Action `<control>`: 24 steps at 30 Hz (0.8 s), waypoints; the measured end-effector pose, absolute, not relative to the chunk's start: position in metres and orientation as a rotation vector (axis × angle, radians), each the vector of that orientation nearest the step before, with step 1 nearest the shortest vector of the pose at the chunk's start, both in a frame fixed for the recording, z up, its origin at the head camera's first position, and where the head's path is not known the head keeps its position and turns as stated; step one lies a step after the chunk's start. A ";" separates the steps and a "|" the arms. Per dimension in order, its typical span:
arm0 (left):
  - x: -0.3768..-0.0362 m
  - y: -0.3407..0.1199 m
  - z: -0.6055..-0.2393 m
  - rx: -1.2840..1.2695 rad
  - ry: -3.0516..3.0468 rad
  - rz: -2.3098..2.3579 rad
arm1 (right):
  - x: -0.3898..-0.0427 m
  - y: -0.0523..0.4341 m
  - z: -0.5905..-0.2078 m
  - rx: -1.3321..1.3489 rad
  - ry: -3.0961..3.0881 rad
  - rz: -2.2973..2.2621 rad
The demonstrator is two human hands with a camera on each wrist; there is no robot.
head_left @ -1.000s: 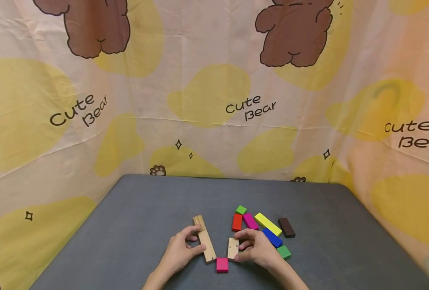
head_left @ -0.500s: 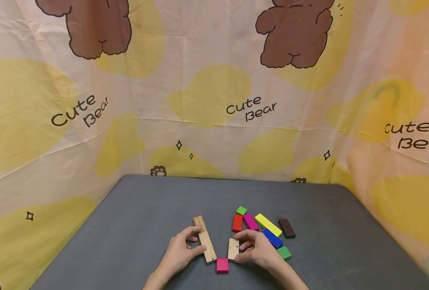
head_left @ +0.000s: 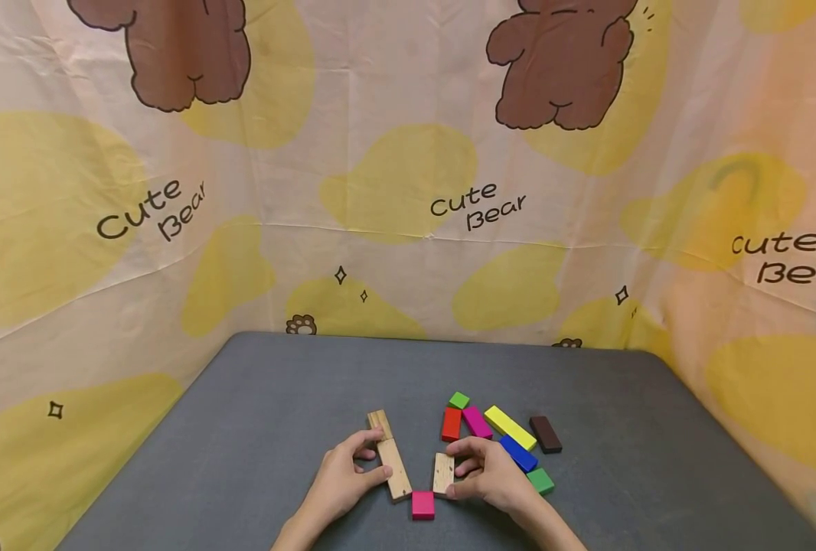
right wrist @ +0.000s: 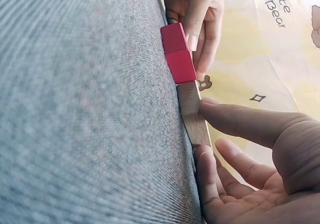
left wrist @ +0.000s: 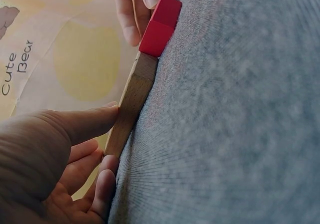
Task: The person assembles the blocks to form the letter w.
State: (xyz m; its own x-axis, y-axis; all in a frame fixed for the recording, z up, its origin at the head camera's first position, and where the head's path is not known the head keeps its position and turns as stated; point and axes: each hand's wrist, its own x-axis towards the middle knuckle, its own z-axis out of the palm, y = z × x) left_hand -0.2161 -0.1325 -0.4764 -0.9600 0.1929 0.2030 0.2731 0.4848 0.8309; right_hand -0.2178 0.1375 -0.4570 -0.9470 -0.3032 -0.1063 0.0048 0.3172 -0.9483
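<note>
Backdrop (head_left: 380, 168): bear-printed cloth is being displayed from 10 through 12 to 2 o'clock, the clock being centred on the pink block (head_left: 422, 506).
Table (head_left: 298, 375): grey top is being bordered by the backdrop.
Left hand (head_left: 339, 468): at 10 o'clock; long plain block (head_left: 396, 468) is being gripped by thumb and bent fingers.
Right hand (head_left: 491, 471): at 2 o'clock; short plain block (head_left: 443, 473) is being pinched by thumb and fingers.
Long plain block: lying at 11 o'clock, its far end being adjoined by a grooved plain block (head_left: 378, 419).
Yellow block (head_left: 510, 426), blue block (head_left: 518, 452), dark brown block (head_left: 545, 434): being positioned at 2 o'clock.
Magenta block (head_left: 477, 422), red block (head_left: 452, 423): being positioned at 1 o'clock.
Short plain block: being held at 1 o'clock, nearer.
Dark green block (head_left: 540, 480): being positioned at 3 o'clock.
Light green block (head_left: 459, 399): being positioned at 1 o'clock, beyond the red block.
</note>
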 end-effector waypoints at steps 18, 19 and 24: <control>-0.217 -0.128 -0.474 -0.431 -2.642 -1.524 | -0.218 0.150 -0.458 -0.109 2.380 -1.769; -0.216 -0.129 -0.474 -0.425 -2.641 -1.527 | -0.219 0.151 -0.457 -0.084 2.400 -1.790; -0.215 -0.131 -0.474 -0.406 -2.637 -1.537 | -0.226 0.154 -0.451 -0.025 2.514 -1.886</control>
State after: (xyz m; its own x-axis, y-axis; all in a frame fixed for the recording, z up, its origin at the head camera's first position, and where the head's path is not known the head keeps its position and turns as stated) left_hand -0.2152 -0.1307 -0.4742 -0.9634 0.1944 0.1847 0.2565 0.4677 0.8459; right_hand -0.2262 0.1540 -0.4515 -0.9999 -0.0120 0.0105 -0.0135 0.2800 -0.9599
